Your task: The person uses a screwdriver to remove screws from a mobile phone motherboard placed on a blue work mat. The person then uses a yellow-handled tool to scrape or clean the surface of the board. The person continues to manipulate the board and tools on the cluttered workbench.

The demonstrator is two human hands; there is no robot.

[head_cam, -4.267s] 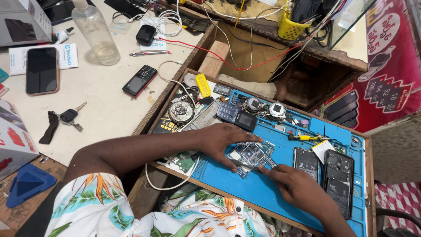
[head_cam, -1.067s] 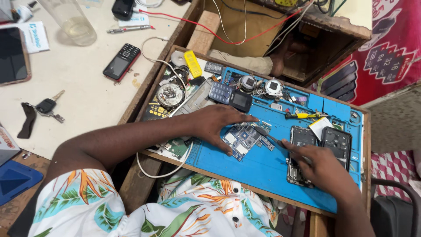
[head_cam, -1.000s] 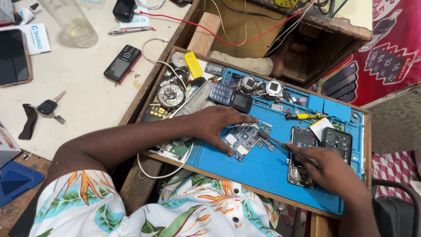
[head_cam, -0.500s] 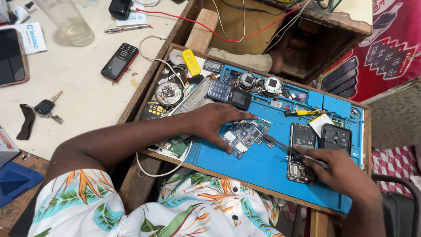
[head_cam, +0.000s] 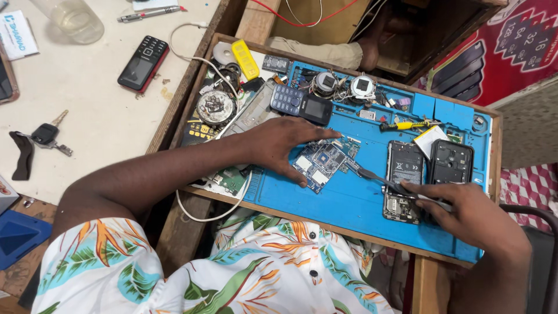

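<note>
My left hand (head_cam: 283, 145) presses down on a blue phone circuit board (head_cam: 323, 163) lying on the blue work mat (head_cam: 349, 203). Its fingers spread over the board's left and top edges. My right hand (head_cam: 471, 214) grips a thin dark tool (head_cam: 381, 178) whose tip touches the board's right edge. An opened black phone body (head_cam: 403, 180) lies on the mat just under the right hand's fingers, with a black back cover (head_cam: 451, 162) beside it.
A dark keypad phone (head_cam: 302, 104), a yellow-handled screwdriver (head_cam: 407, 124), small parts and wires crowd the mat's far side. On the white table at left lie a black and red phone (head_cam: 143, 62), a car key (head_cam: 47, 136) and a clear jar (head_cam: 71, 18).
My right hand has shifted slightly right over the opened phone, keeping the tool's tip at the board. My left hand stays pressed on the board. The view has tilted a little.
</note>
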